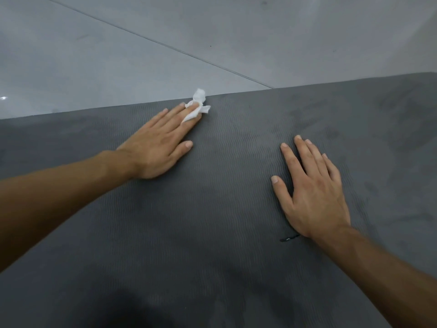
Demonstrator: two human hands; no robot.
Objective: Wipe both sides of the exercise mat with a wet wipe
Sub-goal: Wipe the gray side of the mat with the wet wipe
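A person's left hand pressed a crumpled white wet wipe under straight fingers at the far edge of a dark grey ribbed exercise mat. The right hand lay flat and empty. Darker patches suggested the top was partly wiped, with the underside apparently still to do.

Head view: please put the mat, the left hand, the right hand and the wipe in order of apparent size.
1. Mat, by far the largest.
2. Right hand and left hand: alike; the right looks slightly bigger, but it seems nearer the camera.
3. Wipe, smallest.
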